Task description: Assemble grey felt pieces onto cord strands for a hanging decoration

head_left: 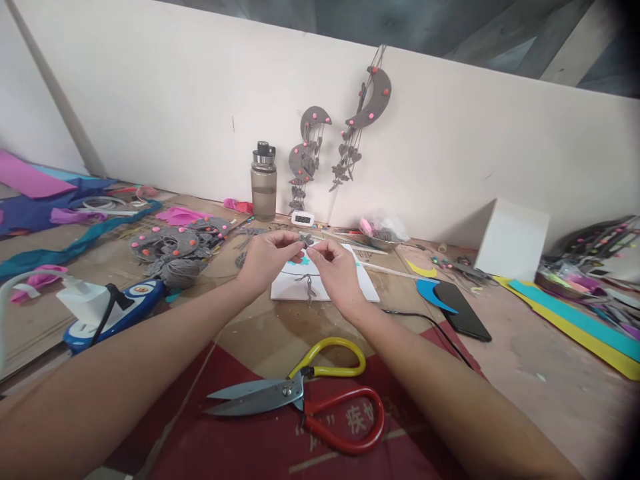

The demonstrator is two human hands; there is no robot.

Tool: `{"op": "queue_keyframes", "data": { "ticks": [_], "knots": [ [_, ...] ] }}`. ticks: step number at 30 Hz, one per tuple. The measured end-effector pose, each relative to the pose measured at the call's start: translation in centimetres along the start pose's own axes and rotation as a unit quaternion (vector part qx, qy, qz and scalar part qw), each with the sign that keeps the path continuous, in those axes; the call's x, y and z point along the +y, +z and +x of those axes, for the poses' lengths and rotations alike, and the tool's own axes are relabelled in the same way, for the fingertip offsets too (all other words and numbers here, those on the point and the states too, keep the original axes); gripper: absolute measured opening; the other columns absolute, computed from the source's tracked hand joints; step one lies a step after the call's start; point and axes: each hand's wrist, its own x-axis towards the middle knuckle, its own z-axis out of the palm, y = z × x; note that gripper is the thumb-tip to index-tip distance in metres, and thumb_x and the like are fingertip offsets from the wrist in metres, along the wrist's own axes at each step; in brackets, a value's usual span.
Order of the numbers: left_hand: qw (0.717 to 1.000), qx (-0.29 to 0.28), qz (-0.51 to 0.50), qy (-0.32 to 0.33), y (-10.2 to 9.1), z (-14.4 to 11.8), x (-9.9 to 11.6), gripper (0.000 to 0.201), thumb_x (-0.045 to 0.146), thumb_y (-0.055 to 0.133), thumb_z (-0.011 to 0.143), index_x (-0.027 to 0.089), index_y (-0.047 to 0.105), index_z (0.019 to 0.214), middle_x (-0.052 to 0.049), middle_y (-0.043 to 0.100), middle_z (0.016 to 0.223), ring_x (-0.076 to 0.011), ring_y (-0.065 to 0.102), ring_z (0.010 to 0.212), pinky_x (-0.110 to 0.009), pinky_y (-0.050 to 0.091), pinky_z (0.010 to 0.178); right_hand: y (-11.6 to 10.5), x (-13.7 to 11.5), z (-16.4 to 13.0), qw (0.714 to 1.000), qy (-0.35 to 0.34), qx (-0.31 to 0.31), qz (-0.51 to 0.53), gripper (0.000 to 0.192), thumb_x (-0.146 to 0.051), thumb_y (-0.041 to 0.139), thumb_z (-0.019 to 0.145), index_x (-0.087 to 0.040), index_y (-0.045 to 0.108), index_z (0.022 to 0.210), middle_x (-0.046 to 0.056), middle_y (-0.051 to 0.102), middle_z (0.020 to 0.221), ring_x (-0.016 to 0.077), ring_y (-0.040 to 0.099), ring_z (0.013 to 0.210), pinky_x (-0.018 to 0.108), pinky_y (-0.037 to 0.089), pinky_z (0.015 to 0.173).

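My left hand (274,257) and my right hand (333,267) meet over a stack of white paper (361,291). Both pinch a small grey felt piece (306,239) between thumb and fingertips; its outline looks like a flower or star, partly hidden by the fingers. Below it, grey yarn with small knotted pieces (309,288) hangs in front of the paper. Turquoise shapes (299,261) show on the sheet. Nearer to me lie large scissors (295,387), blades parted slightly, with one yellow and one red handle.
Left are a blue power strip (145,293) with a white charger, grey yarn (177,270) and felt moons with pompoms (175,243). A bottle (264,190) and small clock (303,219) stand by the wall, below hanging moon ornaments (377,100). A black phone (463,310) lies right.
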Motion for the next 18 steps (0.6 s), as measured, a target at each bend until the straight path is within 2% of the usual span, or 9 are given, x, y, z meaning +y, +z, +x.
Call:
{"op": "queue_keyframes", "data": {
  "ticks": [10,18],
  "knots": [
    [1.000,-0.012,-0.010,0.009,0.15,-0.03,-0.36,0.016,0.027,0.071,0.066,0.014,0.063,0.072,-0.001,0.063,0.063,-0.0134,0.060,0.056,-0.028,0.053,0.058,-0.18,-0.25,-0.04,0.999,-0.001,0.007,-0.039,0.025,-0.034,0.051,0.081,-0.018,0.055,0.062,-0.004,0.048,0.060,0.0109,0.042,0.060,0.024,0.032,0.058],
    [0.999,-0.028,0.034,0.017,0.01,-0.08,-0.53,0.021,0.033,0.070,0.068,0.015,0.064,0.076,0.000,0.064,0.067,-0.0131,0.062,0.059,-0.028,0.054,0.059,-0.53,-0.50,0.06,0.993,-0.051,0.024,-0.099,0.022,-0.031,0.054,0.081,-0.018,0.056,0.063,-0.004,0.049,0.061,0.0108,0.041,0.060,0.024,0.030,0.059]
  ]
}}
